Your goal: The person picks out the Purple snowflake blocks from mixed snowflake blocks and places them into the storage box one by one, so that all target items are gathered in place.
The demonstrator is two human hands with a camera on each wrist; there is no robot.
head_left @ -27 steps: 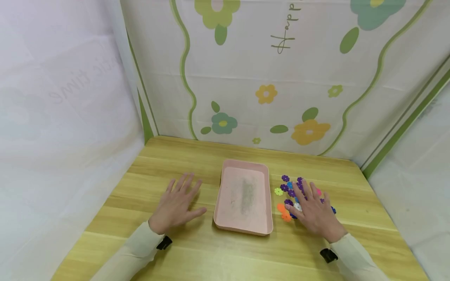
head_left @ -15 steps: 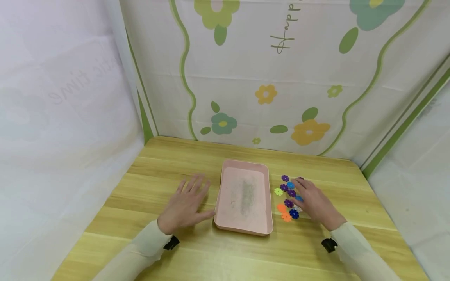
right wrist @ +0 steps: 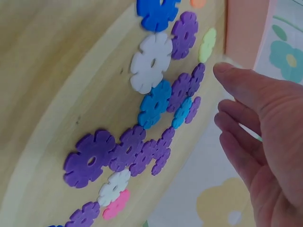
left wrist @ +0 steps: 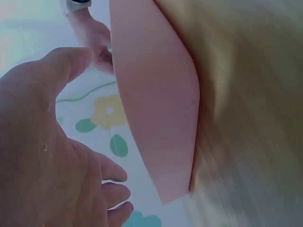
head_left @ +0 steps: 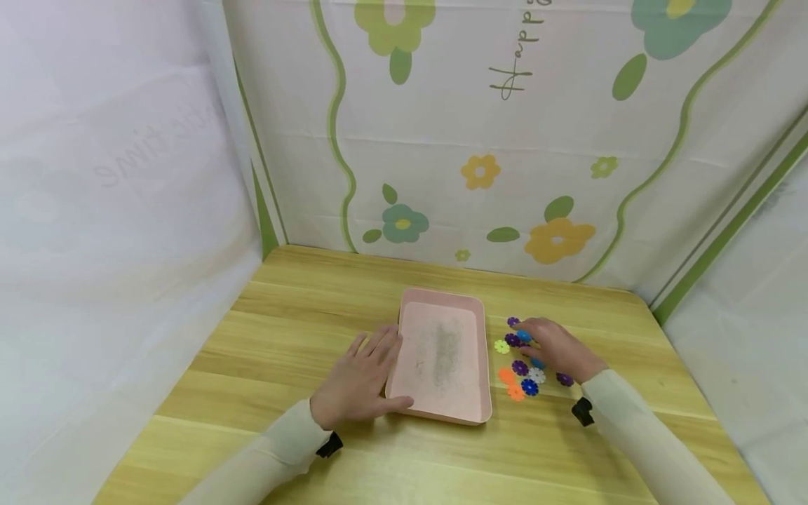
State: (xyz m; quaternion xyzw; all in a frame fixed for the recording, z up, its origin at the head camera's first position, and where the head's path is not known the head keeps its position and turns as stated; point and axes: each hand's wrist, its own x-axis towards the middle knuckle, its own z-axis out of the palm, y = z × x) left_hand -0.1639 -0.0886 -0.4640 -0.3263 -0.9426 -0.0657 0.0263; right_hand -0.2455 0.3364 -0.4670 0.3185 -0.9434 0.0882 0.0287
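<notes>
My left hand (head_left: 360, 384) hovers over the near left side of a shallow pink tray (head_left: 435, 351), fingers straight and thumb spread. In the left wrist view the tray's outer wall (left wrist: 158, 94) appears beyond the hand, and contact cannot be told. My right hand (head_left: 558, 347) is above a scatter of flower-shaped plastic discs right of the tray. Its fingers bend loosely, with nothing visible between thumb and fingers in the right wrist view. Around it lie a yellow-green disc (head_left: 501, 346), orange discs (head_left: 515, 392), a dark blue disc (head_left: 529, 387), a white disc (head_left: 536, 375) and several purple discs (right wrist: 90, 160).
Everything stands on a wood-grain table (head_left: 303, 301). A white cloth with printed flowers (head_left: 480, 172) hangs at the table's back edge, and pale cloth walls (head_left: 126, 245) enclose both sides. A pink disc (right wrist: 116, 204) shows in the right wrist view.
My left hand has moved right, from the bare table to the tray's left side. The right hand's fingers have drawn together from a spread pose, and the hand has shifted slightly left and away.
</notes>
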